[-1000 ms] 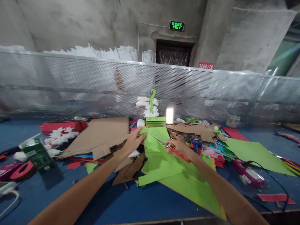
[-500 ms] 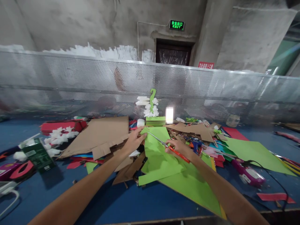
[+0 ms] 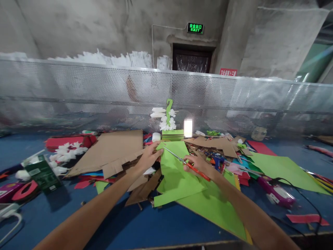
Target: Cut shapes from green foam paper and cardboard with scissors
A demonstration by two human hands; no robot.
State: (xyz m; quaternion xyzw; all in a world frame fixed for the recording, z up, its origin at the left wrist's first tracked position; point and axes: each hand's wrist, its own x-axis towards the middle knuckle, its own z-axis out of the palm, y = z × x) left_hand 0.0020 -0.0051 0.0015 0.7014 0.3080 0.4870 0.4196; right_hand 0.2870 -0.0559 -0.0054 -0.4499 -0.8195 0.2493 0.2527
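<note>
My left hand (image 3: 151,156) pinches the upper left edge of a light green paper sheet (image 3: 173,173). In my right hand (image 3: 197,166) is a pair of scissors (image 3: 191,167) with red handles. Its metal blades point up and left across the sheet, the tips close to my left fingertips. Whether the blades are cutting is hard to make out. Under the held sheet lies a larger green sheet (image 3: 221,211) with a yellowish edge. Just beyond stands a green box-like base (image 3: 172,134) carrying a curved green stem (image 3: 169,111) with white petal-like pieces.
Brown cardboard (image 3: 117,149) lies left of my hands, near a dark green box (image 3: 43,173) and a red case (image 3: 70,140). Cardboard scraps (image 3: 215,144), another green sheet (image 3: 283,170) and a purple device (image 3: 275,192) with a cable are on the right. A perforated metal screen (image 3: 104,90) stands behind.
Almost nothing differs. Both hands, the scissors and the green sheet keep practically the same places; the view has shifted very slightly.
</note>
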